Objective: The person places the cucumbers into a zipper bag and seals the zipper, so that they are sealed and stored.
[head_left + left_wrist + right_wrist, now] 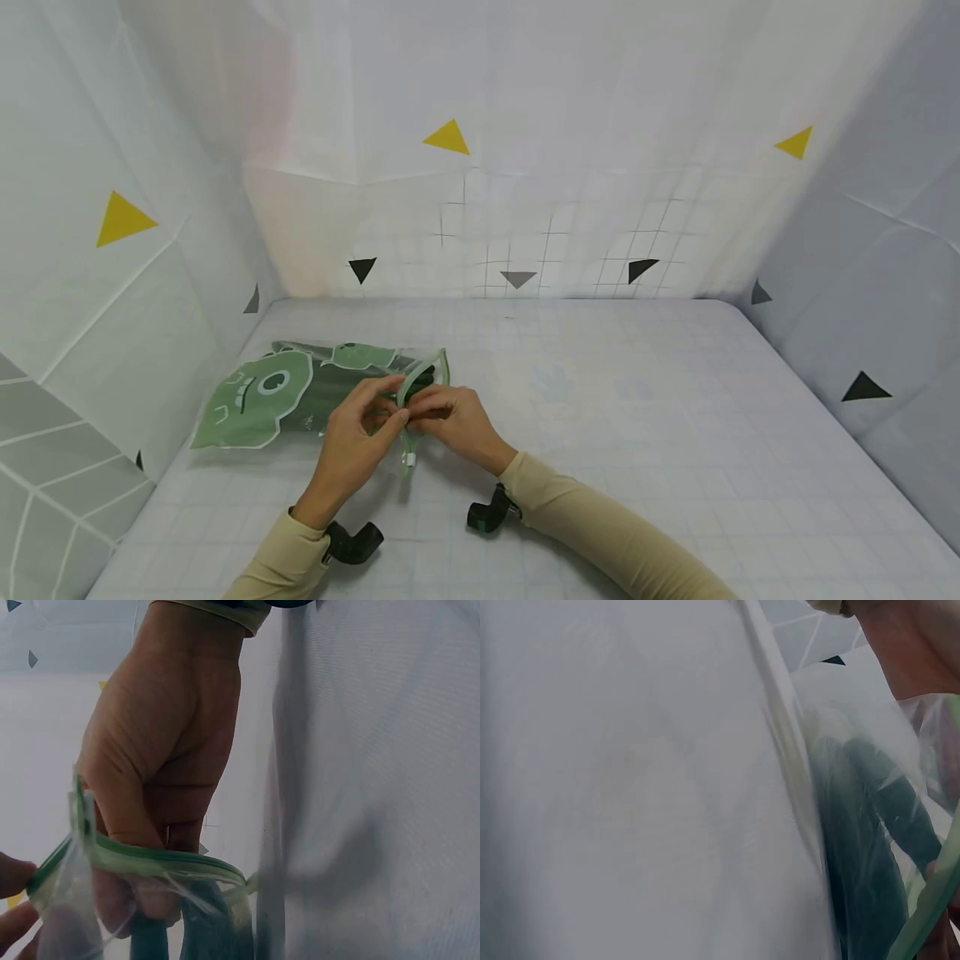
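A clear zip bag (262,400) with a green cartoon face printed on it lies on the left of the table, its mouth turned toward the right. Dark, elongated contents (862,855) show through the plastic in the right wrist view; their kind is unclear. My left hand (362,435) holds the bag's mouth with thumb and fingers, and its fingertips show behind the clear film in the left wrist view. Right beside it, my right hand (463,427) pinches the green zip rim (165,859). A white slider (409,459) sits at the near end of the rim.
The white table (637,433) has a faint grid and stretches right of the hands. White sheet walls (562,100) with yellow and black triangles stand behind and at both sides. Black wrist mounts (356,543) hang below both cuffs.
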Motion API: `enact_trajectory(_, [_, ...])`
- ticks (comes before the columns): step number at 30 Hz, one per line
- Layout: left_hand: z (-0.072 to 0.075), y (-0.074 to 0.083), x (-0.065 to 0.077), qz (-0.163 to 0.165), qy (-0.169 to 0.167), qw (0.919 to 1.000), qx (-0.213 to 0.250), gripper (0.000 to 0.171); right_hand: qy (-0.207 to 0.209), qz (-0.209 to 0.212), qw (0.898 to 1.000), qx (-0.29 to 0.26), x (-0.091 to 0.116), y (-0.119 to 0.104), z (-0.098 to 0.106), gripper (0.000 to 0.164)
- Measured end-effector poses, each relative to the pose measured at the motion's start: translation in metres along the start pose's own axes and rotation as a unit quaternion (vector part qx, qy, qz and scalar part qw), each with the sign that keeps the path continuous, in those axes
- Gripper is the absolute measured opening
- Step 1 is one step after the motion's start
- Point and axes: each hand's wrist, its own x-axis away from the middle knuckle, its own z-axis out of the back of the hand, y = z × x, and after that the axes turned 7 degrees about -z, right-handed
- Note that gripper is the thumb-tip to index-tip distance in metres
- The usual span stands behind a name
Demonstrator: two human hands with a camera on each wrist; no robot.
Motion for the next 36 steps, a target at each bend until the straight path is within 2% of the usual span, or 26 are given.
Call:
enact_trajectory(3, [0.0, 0.001, 0.0, -0.001, 0.0, 1.0, 0.001, 0.042, 0.002, 0.0, 1.0, 0.016, -0.001, 0.01, 0.0, 0.014])
enact_trajectory(8, [0.0, 0.001, -0.001, -0.002, 0.0, 1.0, 0.001, 0.042, -0.009, -0.007, 1.0, 0.012, -0.004, 0.035, 0.0, 0.016])
enact_trajectory(10, [0.0, 0.001, -0.001, -0.001, -0.001, 1.0, 0.002, 0.042, -0.015, -0.009, 0.999, 0.027, -0.004, 0.033, 0.001, 0.017])
enact_trajectory(13, [0.0, 0.001, -0.001, 0.004, -0.002, 1.0, 0.004, 0.042, -0.025, -0.008, 0.996, 0.081, -0.005, 0.029, 0.001, 0.017])
enact_trajectory(17, [0.0, 0.002, 0.0, 0.013, -0.003, 0.9998, 0.012, 0.042, -0.045, -0.007, 0.983, 0.176, -0.007, 0.023, 0.001, 0.013])
enact_trajectory(21, [-0.001, 0.002, 0.0, 0.014, -0.002, 0.9998, 0.011, 0.043, -0.067, -0.026, 0.972, 0.223, -0.008, 0.017, 0.0, 0.014])
enact_trajectory(25, [-0.001, 0.003, 0.0, 0.015, -0.001, 0.9998, 0.012, 0.042, -0.083, -0.044, 0.968, 0.232, -0.009, 0.014, 0.001, 0.02])
enact_trajectory(29, [0.0, 0.002, 0.0, 0.016, -0.002, 0.9998, 0.009, 0.042, -0.091, -0.047, 0.97, 0.221, -0.01, 0.016, 0.004, 0.022])
enact_trajectory(32, [-0.001, 0.0, 0.0, 0.017, -0.008, 0.9998, -0.004, 0.043, -0.082, -0.048, 0.975, 0.203, -0.008, 0.018, 0.01, 0.016])
enact_trajectory(36, [-0.002, -0.001, 0.001, 0.028, -0.028, 0.9985, -0.037, 0.044, -0.039, -0.063, 0.982, 0.173, -0.005, 0.021, 0.023, 0.012])
